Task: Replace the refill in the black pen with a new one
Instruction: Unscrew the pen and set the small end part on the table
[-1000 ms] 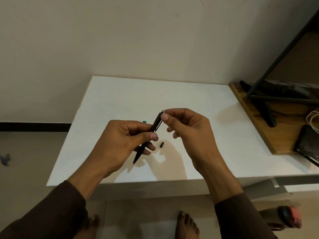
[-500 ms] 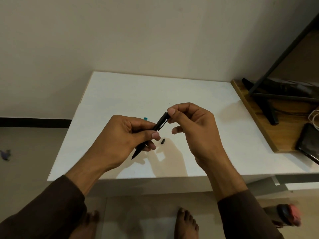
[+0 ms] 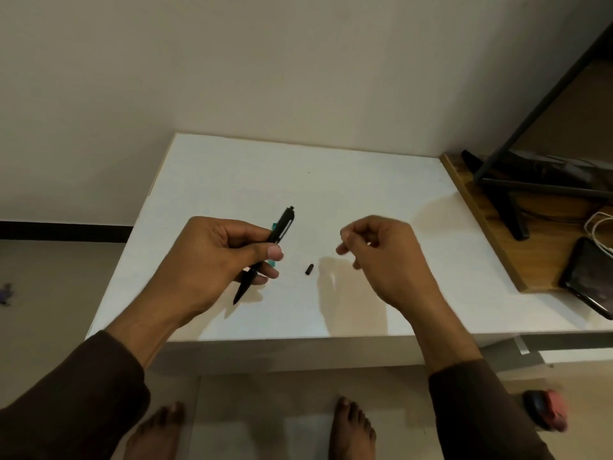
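My left hand (image 3: 212,257) grips the black pen (image 3: 280,227) around its middle. The pen is tilted, clicker end up and to the right, tip down-left over the white table (image 3: 365,187). A teal object (image 3: 274,263) shows partly behind the pen and my fingers. A small black pen piece (image 3: 309,269) lies on the table between my hands. My right hand (image 3: 381,257) hovers to the right of it, apart from the pen, fingers curled and thumb against forefinger. A tiny glint shows inside the curl; I cannot tell if it holds anything.
A wooden board (image 3: 497,234) adjoins the table's right side, carrying a black stand (image 3: 510,207), a dark phone (image 3: 590,277) and a white cable (image 3: 597,227). The wall runs behind the table. My bare feet are on the floor below the front edge.
My right hand has let go of the pen's top end and moved right, away from it. My left hand still holds the pen, now raised slightly with the clicker end free.
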Available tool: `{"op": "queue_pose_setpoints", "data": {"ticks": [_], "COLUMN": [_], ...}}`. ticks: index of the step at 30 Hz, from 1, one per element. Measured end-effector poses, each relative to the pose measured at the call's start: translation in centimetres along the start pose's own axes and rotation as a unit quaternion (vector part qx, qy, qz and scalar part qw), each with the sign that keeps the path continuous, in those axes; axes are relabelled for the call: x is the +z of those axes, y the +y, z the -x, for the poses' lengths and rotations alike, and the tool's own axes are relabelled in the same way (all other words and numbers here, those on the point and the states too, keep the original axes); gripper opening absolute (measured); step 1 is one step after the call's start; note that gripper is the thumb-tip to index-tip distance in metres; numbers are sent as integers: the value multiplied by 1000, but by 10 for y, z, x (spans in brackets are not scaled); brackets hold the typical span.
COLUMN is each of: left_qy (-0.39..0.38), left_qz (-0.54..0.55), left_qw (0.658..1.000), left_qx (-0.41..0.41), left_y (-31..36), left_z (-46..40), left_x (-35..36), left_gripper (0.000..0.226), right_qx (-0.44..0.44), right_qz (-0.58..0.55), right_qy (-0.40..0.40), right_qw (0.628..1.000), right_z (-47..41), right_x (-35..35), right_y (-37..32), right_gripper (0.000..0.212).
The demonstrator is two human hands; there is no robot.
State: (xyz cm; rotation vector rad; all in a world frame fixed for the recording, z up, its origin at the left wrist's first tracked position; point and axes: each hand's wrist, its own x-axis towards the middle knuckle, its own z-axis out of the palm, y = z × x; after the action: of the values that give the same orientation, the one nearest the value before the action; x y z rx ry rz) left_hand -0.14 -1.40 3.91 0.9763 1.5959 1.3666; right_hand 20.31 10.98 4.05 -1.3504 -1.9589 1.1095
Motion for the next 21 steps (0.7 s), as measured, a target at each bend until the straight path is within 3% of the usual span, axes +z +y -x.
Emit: {"op": "queue_pose_setpoints", "data": {"ticks": [3, 8, 15, 21], "left_qy": [15, 29, 49, 55], "left_qz": [7, 6, -60, -54], "left_qw": [1000, 999, 997, 997], "left_qx": [-9, -18, -20, -24], "left_y": [-3, -10, -17, -18], "left_z": [0, -2, -4, -6], "left_x": [0, 0, -2, -3], "left_gripper": [9, 7, 11, 7], "right_qx": [25, 40, 54, 25], "right_qz": [122, 171, 128, 72], "right_qy": [-52, -52, -54, 30], "right_qw": [991, 983, 989, 997], "right_z": [-2, -6, -8, -2], "right_x": [8, 24, 19, 7], "right_y": [13, 17, 19, 7], "right_gripper": [11, 12, 22, 16]}}
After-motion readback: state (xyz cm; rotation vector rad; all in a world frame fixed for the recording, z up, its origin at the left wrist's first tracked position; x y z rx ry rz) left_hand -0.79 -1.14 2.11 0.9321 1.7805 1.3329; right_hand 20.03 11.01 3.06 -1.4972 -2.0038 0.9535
